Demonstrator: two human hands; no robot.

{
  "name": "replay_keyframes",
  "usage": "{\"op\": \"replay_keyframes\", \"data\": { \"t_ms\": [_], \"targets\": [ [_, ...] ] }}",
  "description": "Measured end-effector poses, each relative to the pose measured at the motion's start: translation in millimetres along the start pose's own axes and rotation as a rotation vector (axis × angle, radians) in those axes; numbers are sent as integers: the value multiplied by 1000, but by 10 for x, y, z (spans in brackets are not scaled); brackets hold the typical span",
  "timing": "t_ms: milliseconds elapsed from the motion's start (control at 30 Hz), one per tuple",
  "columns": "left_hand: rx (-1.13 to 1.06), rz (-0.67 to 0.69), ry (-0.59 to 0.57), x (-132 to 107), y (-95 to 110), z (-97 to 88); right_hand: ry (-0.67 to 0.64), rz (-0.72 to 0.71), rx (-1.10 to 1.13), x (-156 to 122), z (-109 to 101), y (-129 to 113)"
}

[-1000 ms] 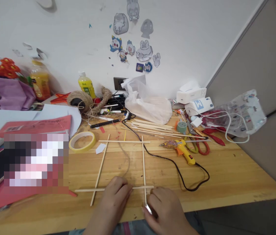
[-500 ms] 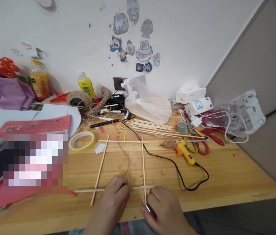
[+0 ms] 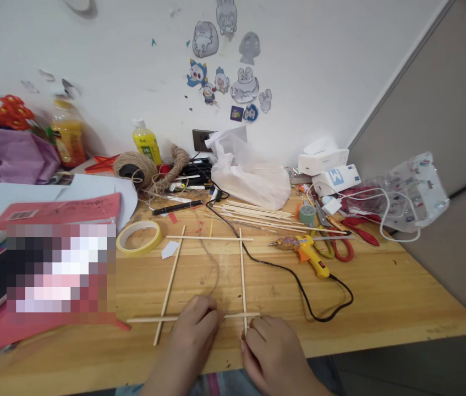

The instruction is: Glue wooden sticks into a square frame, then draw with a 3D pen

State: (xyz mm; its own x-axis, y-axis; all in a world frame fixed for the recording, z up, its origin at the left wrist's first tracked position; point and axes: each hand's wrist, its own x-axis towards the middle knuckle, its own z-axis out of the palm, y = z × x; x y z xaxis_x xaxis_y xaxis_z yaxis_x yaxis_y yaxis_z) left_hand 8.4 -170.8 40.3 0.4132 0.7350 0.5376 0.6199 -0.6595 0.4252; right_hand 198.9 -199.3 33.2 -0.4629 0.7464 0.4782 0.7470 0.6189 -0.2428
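Four thin wooden sticks lie crossed in a hash shape on the wooden desk (image 3: 381, 297): a top stick (image 3: 210, 238), a bottom stick (image 3: 150, 319), a left stick (image 3: 169, 286) and a right stick (image 3: 242, 275). My left hand (image 3: 197, 330) rests knuckles up on the bottom stick, fingers curled down onto it. A thin strand of twine (image 3: 216, 275) runs toward this hand. My right hand (image 3: 272, 352) is closed at the lower end of the right stick, just below the crossing. What its fingers pinch is hidden.
A yellow glue gun (image 3: 309, 254) with a black cord (image 3: 299, 286) lies to the right, beside red scissors (image 3: 346, 247) and spare sticks (image 3: 257, 214). A tape roll (image 3: 138, 237), red paper (image 3: 59, 212), a twine ball (image 3: 131, 168), bottles and a plastic bag (image 3: 249, 176) crowd the back.
My right hand has shifted slightly up and left toward the stick's end. The small shiny thing seen under its fingers earlier no longer shows. My left hand has stayed put.
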Motion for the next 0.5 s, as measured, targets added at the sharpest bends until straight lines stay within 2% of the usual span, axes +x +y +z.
{"op": "replay_keyframes", "data": {
  "t_ms": [300,400,500],
  "targets": [
    [-7,8,11,18,14,8,-9,9,72,-21,-24,5],
    [8,3,-1,17,10,17,56,34,193,17,-100,34],
    [30,11,11,11,-14,34,137,128,399,72,-266,35]
  ]
}}
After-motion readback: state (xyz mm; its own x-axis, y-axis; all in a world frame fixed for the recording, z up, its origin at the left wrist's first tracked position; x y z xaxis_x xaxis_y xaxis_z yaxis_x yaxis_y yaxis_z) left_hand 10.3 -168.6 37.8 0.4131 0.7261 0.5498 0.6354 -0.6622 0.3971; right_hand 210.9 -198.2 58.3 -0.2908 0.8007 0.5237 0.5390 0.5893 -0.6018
